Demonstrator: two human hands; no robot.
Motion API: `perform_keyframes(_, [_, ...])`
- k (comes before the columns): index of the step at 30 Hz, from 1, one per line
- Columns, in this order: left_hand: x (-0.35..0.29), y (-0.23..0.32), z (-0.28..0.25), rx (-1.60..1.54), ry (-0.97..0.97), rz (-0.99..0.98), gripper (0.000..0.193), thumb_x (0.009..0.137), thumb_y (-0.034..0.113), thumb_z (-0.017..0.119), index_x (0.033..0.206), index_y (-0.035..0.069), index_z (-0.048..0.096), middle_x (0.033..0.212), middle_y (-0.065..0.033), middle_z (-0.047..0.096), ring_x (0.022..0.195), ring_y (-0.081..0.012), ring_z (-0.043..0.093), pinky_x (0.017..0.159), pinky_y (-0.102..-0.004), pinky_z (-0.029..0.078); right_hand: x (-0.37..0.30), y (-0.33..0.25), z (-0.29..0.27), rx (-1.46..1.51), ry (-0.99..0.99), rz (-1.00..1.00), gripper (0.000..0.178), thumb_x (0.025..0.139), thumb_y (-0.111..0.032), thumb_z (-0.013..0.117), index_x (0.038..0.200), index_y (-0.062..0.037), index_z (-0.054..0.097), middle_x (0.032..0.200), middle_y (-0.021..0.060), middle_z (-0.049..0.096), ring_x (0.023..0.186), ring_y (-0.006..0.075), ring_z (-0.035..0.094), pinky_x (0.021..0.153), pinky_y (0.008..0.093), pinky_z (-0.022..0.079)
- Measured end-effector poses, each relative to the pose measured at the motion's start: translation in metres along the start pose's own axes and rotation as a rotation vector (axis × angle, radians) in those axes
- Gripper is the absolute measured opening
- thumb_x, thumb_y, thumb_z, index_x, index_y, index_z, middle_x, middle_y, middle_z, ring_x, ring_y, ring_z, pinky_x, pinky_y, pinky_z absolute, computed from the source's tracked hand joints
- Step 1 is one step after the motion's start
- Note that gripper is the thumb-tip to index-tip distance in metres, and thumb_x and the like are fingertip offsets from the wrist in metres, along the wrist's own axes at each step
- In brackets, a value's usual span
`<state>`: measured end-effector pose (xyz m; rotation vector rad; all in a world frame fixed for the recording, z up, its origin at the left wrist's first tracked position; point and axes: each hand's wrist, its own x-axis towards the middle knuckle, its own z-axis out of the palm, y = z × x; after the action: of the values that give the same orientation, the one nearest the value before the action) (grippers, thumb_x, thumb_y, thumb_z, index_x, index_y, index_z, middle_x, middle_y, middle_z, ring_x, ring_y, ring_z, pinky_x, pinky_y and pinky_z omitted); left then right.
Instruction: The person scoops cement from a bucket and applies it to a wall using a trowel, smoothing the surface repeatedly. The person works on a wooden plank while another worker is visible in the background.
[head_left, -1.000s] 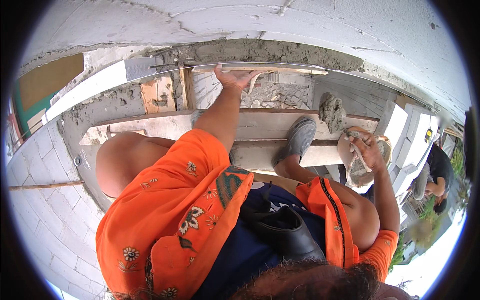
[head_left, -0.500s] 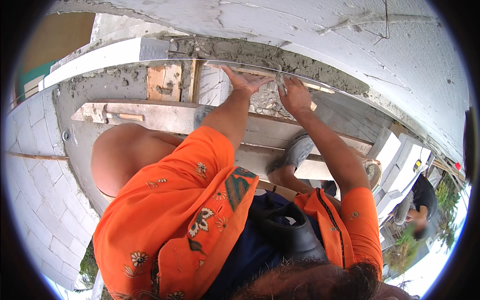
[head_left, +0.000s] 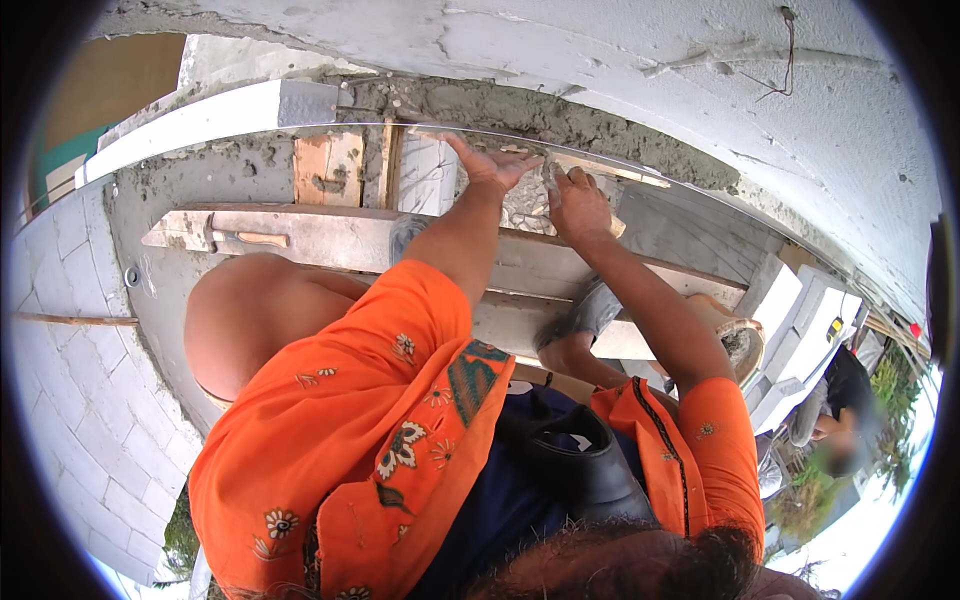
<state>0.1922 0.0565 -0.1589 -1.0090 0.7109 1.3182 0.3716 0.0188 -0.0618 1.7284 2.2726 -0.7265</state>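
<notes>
My left hand reaches to the side of the wet mortar bed, palm turned up, thumb and fingers stretched apart. It is close to a narrow wooden strip along the mortar's near side. Just to its right, my right hand is closed, with a small greyish thing by its fingertips that I cannot make out. A taut pale string runs along the mortar edge above both hands. Between and below them, rubble shows in a gap beyond the plank.
A handled tool lies on the plank at left. White blocks line the wall's far left; more blocks are stacked at right near a bucket. Another person crouches at far right. A thin wire hangs from the upper wall.
My right hand has drawn back slightly from the mortar edge, toward me and left, and its fingers have curled in more. My left hand has stayed nearly still.
</notes>
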Motion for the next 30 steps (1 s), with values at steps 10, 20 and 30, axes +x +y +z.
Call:
perform_keyframes(10, [0.001,-0.003,0.001,0.013,-0.02,0.034,0.157,0.066,0.108,0.057,0.176,0.024,-0.016,0.184,-0.0146,-0.017,0.169,-0.0441,-0.012,0.133,-0.0723,-0.003,0.014,-0.019,0.01,-0.034,-0.063,0.112,0.046,0.104,-0.021,0.061,0.149,-0.0104,0.062,0.133,0.02,0.065,0.13,0.0391,0.064,0.101,0.0565,0.057])
perform_keyframes(20, [0.0,-0.004,0.001,0.03,-0.047,-0.006,0.167,0.058,0.11,0.061,0.174,0.022,-0.02,0.183,-0.0145,-0.018,0.169,-0.0444,-0.009,0.128,-0.0821,0.008,0.024,-0.007,-0.021,-0.044,-0.19,0.26,0.045,0.101,-0.018,0.066,0.145,-0.0096,0.063,0.139,0.0206,0.063,0.135,0.0386,0.063,0.104,0.0563,0.058])
perform_keyframes(30, [-0.016,-0.005,0.011,-0.021,0.006,-0.025,0.157,0.065,0.11,0.054,0.174,0.027,-0.022,0.182,-0.015,-0.022,0.168,-0.0466,-0.012,0.119,-0.0919,0.014,-0.027,0.098,-0.054,-0.108,-0.102,0.356,0.043,0.102,-0.022,0.068,0.143,-0.0085,0.068,0.136,0.0245,0.066,0.133,0.0431,0.063,0.11,0.0546,0.054])
